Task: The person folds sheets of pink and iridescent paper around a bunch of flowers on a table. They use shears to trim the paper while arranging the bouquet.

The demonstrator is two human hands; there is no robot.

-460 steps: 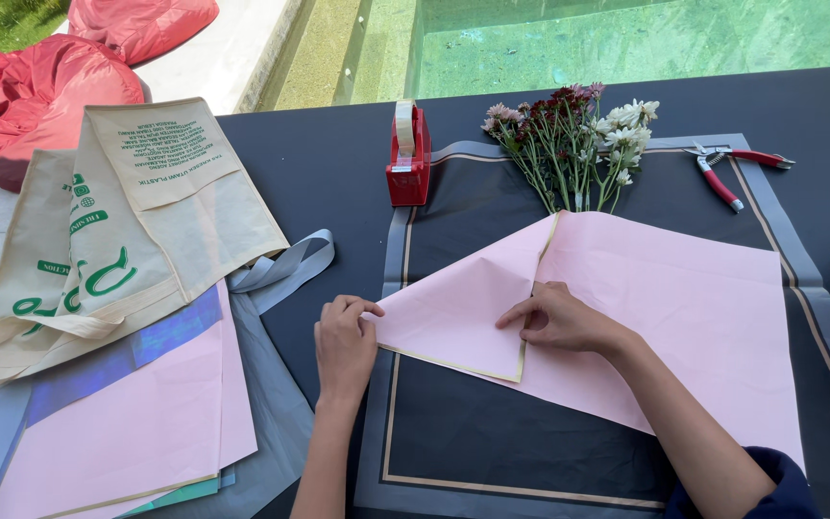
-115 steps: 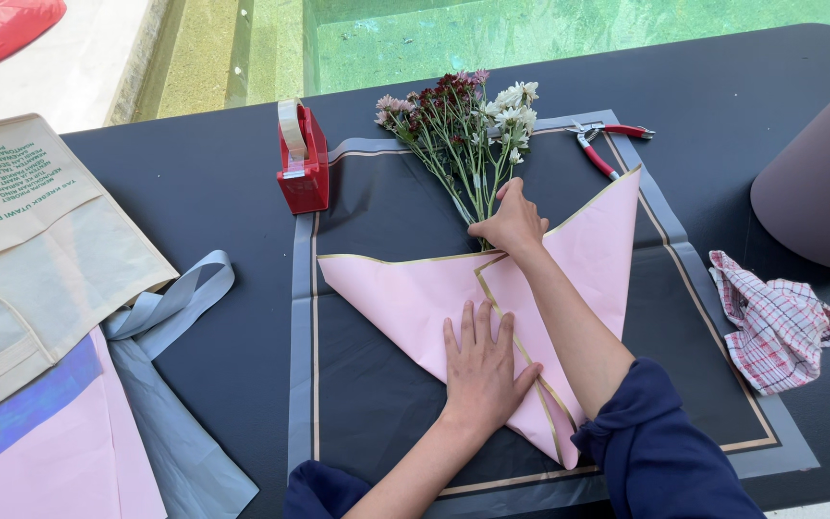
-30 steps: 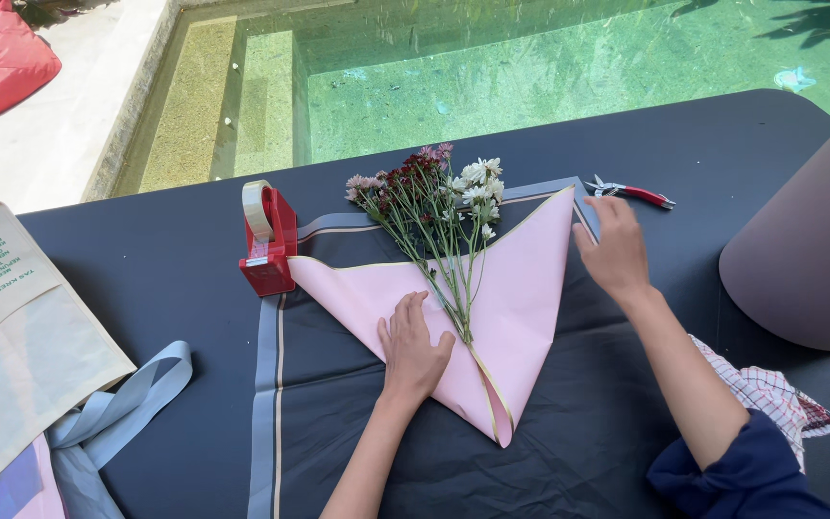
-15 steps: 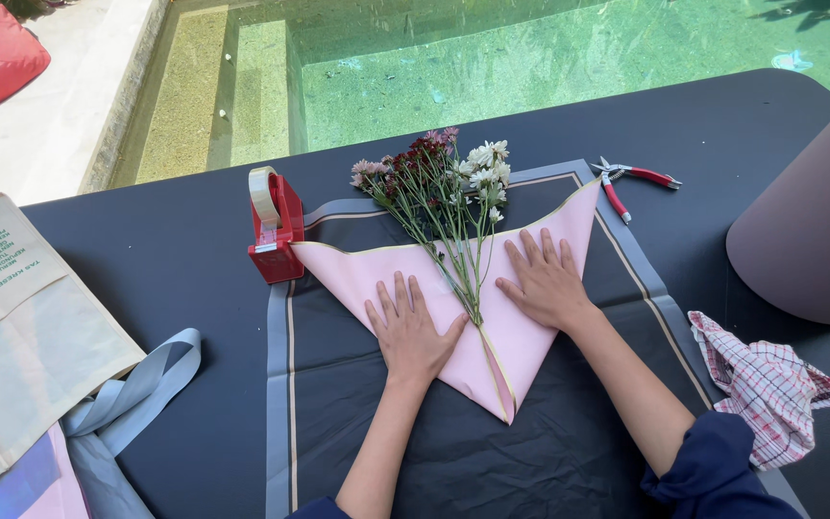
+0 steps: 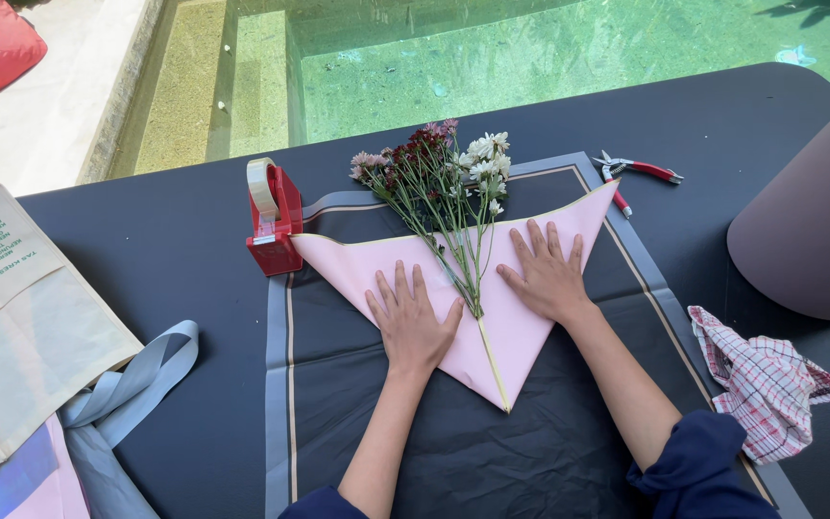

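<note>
Pink wrapping paper (image 5: pixel 521 327), folded to a downward-pointing triangle, lies on a dark sheet (image 5: pixel 338 384) toward the far edge of the tabletop (image 5: pixel 165 250), with a small bunch of flowers (image 5: pixel 439 183) along its centre. Both hands press it flat with fingers spread, the left hand (image 5: pixel 413 322) and right hand (image 5: pixel 549 274) either side of the stems. Smoothing well probably means even pressure outward from the stems, keeping the fold edges aligned.

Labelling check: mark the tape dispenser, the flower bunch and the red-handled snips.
tape dispenser (image 5: pixel 276 226), head view, on its red body.
flower bunch (image 5: pixel 434 163), head view, on the blooms.
red-handled snips (image 5: pixel 653 171), head view, on the upper red handle.
</note>
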